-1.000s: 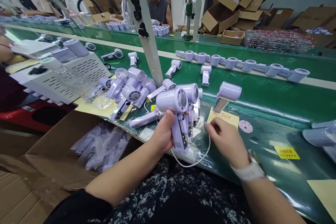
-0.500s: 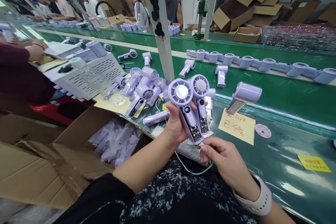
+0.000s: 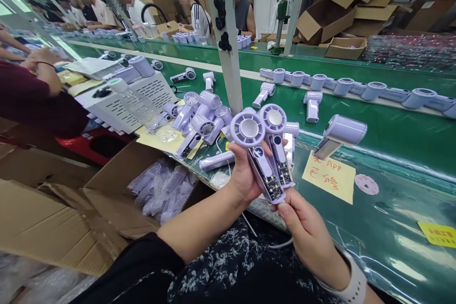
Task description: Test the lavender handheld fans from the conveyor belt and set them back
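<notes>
My left hand (image 3: 245, 175) is closed around two lilac handheld fans held side by side. The nearer fan (image 3: 265, 171) has a round grille with a silver centre, and a small display and bare circuit board on its handle. The second fan (image 3: 280, 156), partly behind it, shows a similar board. My right hand (image 3: 302, 223) pinches at the bottom end of the nearer fan's handle. A white cable (image 3: 283, 244) runs from beneath those fingers; its plug is hidden by them.
Several lilac fans lie piled (image 3: 203, 114) to the left; another fan (image 3: 344, 130) rests by a handwritten yellow note (image 3: 329, 175). A row of fans (image 3: 344, 86) lines the green belt (image 3: 388, 123). A metal post (image 3: 231, 76) stands ahead. Bagged parts fill a carton (image 3: 107, 213). Co-workers sit beyond.
The nearer fan's display showed 20 and now shows a different mark. My right fingers have moved up against the handle's base, covering the white plug seen before. The view has shifted slightly.
</notes>
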Demonstrator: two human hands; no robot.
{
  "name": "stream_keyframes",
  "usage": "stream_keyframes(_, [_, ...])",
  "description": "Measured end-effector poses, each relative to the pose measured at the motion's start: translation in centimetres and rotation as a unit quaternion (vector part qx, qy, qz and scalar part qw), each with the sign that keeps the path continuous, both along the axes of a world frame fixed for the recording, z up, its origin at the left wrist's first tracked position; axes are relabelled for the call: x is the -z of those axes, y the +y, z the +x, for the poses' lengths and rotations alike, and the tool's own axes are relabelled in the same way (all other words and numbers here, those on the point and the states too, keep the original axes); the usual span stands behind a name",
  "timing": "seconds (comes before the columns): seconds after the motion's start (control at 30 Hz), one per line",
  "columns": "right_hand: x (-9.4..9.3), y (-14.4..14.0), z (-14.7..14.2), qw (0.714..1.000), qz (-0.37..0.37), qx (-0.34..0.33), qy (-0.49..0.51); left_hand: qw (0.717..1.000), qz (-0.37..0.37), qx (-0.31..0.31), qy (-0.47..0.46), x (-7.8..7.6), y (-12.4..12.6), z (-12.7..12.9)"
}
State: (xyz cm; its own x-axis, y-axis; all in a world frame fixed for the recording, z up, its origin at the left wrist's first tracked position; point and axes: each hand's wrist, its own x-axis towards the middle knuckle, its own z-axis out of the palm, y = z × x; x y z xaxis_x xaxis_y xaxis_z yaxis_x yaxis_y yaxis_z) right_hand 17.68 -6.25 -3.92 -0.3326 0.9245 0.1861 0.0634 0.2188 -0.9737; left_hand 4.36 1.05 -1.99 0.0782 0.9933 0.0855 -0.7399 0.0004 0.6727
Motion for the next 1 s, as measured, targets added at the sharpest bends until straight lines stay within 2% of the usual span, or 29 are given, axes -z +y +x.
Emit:
stream_keyframes(0.07, [-0.6, 0.2, 0.5, 0.997, 0.069, 0.004, -0.02, 0.999, -0.035, 0.0, -0.036, -0.6, 0.0, -0.2])
stream_keyframes(0.13, [-0.8, 0.3, 0.7, 0.996, 0.073, 0.04, -0.022, 0.998, -0.051, 0.003, -0.041, -1.2, 0.0, -0.4])
stream_keyframes(0.27, [-0.2, -0.1, 0.0, 0.994, -0.049, 0.093, 0.001, 1.0, -0.026, 0.009, 0.011, -1.4, -0.3, -0.3])
stream_keyframes(0.4, [0.9, -0.7, -1.4, 0.972, -0.16, 0.115, 0.131, 0.999, 0.0, -0.02, 0.047, -0.2, -1.0, 0.4])
stream_keyframes(0.47, [1.2, -0.7, -1.7, 0.97, -0.17, 0.113, 0.133, 0.998, 0.016, -0.026, 0.051, 0.5, -1.1, 0.6])
stream_keyframes(0.53, [1.1, -0.6, -1.1, 0.983, -0.131, 0.093, 0.087, 0.998, 0.033, -0.011, 0.046, 0.7, -1.0, 0.3])
stream_keyframes(0.6, [0.5, -0.3, 0.5, 0.996, -0.058, 0.065, 0.029, 0.999, 0.032, -0.003, 0.035, 0.5, -0.5, -0.4])
stream_keyframes(0.67, [-0.2, 0.4, 2.8, 0.997, 0.023, 0.053, -0.042, 0.998, 0.016, -0.042, 0.033, -0.1, 0.2, -1.6])
stream_keyframes(0.73, [-0.5, 1.7, 4.8, 0.976, 0.104, 0.102, -0.161, 0.993, 0.008, -0.105, 0.057, -0.6, 0.6, -2.8])
stream_keyframes(0.8, [-0.2, 3.7, 5.8, 0.919, 0.179, 0.194, -0.294, 0.989, 0.019, -0.113, 0.099, -0.6, 0.5, -3.8])
stream_keyframes(0.87, [0.7, 5.9, 5.3, 0.869, 0.245, 0.234, -0.36, 0.991, 0.029, -0.041, 0.125, -0.1, -0.2, -4.3])
stream_keyframes(0.93, [1.8, 7.7, 3.7, 0.864, 0.293, 0.198, -0.358, 0.992, 0.011, 0.055, 0.116, 0.9, -1.2, -4.4])
stream_keyframes(1.0, [2.5, 8.8, 2.1, 0.872, 0.321, 0.155, -0.334, 0.989, -0.031, 0.116, 0.089, 1.9, -2.3, -4.3])
